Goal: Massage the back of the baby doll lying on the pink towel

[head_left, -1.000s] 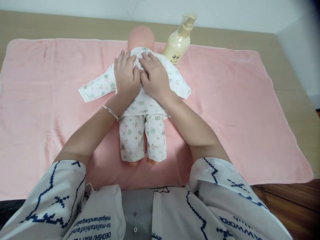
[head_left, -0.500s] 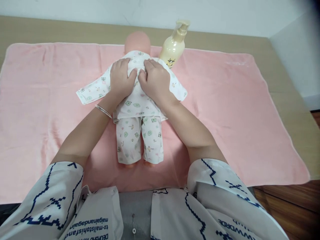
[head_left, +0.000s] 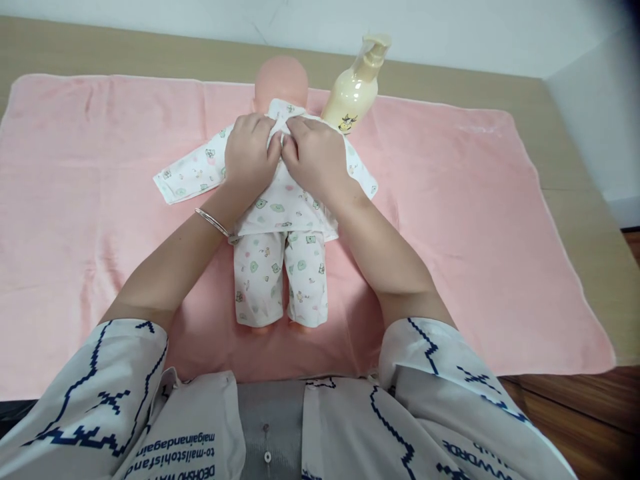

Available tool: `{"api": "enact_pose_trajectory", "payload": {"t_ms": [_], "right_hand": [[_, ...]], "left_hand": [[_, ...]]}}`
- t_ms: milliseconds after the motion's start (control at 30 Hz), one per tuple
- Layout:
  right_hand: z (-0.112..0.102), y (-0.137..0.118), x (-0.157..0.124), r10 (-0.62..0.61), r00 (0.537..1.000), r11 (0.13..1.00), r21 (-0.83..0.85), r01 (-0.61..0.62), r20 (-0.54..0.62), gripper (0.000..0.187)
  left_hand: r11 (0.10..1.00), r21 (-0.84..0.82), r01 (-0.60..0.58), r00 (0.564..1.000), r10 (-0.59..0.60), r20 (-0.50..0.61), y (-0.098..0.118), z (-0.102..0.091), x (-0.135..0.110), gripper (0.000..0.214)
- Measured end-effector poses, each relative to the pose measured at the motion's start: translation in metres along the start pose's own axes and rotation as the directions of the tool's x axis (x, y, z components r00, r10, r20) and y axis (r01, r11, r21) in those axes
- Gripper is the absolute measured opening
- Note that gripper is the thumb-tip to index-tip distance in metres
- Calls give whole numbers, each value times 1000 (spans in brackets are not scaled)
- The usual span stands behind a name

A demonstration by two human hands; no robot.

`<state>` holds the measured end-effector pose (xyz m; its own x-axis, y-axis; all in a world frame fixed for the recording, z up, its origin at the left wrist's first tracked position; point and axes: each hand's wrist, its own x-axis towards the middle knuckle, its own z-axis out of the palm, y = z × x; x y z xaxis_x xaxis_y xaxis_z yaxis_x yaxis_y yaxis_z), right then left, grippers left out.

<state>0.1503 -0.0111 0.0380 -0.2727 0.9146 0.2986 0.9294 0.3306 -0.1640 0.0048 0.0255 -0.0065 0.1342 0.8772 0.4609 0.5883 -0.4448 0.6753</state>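
A doll (head_left: 283, 80) lies face down, dressed in a white printed shirt (head_left: 280, 207) and matching trousers (head_left: 259, 280). My left hand (head_left: 251, 148) is on the left side of its upper back, fingers curled and thumb near the middle. My right hand (head_left: 317, 150) mirrors it on the right side. Between the two thumbs the shirt cloth is creased and drawn up, and both hands look closed on it. My fingertips are partly hidden. Both shirt sleeves stretch out sideways.
Under the doll a pink blanket (head_left: 465, 253) covers most of the wooden table (head_left: 590, 193). Beside the doll's head, on the right, is a cream pump bottle (head_left: 354, 87) with a cow picture. A white wall (head_left: 450, 33) rises behind the table.
Both my hands have shifted slightly to the right, and the thumbs have drawn in toward the fingers. More creases show in the shirt at the upper back. The view has tilted a little.
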Motion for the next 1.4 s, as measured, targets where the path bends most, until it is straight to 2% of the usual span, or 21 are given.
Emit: {"api": "enact_pose_trajectory", "payload": {"t_ms": [133,267,400,533,600,667,767,833,967,1100,1233,1400], "right_hand": [[-1,-14,-6,81,997,994,-71,-82,-12,37],[5,-12,-3,116,993,993,21,-116,-17,34],[13,3,5,56,998,987,155,-51,-32,40],[16,10,9,-5,999,984,180,12,-39,45],[14,5,6,26,999,986,166,-20,-36,42],[11,-3,-1,95,995,987,135,-90,-32,42],[9,-15,-10,192,981,978,92,-188,-37,50],[9,-19,-13,215,976,972,109,-209,-46,51],[13,-10,-6,183,981,970,174,-169,-65,46],[19,4,3,96,994,980,180,-85,-55,51],[24,6,4,111,991,978,188,-95,-76,56],[26,10,7,139,990,971,199,-130,-28,59]], "left_hand": [[999,29,40,997,-38,-73,7,-1,-7,29],[991,132,29,996,-18,-85,9,-3,-7,29],[978,207,25,999,-16,-45,4,-2,-1,36],[995,99,-8,1000,10,-13,-1,-1,2,33],[995,101,-19,999,23,-34,0,-2,1,26],[984,176,-24,997,36,-62,3,-3,-3,23],[960,280,-5,998,24,-64,9,-5,-9,27],[967,254,30,998,-15,-61,11,-4,-12,31],[989,122,80,994,-70,-87,9,-1,-12,36],[992,94,87,991,-77,-114,5,0,-6,26],[980,168,111,992,-100,-76,7,-2,-4,30],[973,219,79,997,-72,-38,5,0,-3,43]]}}
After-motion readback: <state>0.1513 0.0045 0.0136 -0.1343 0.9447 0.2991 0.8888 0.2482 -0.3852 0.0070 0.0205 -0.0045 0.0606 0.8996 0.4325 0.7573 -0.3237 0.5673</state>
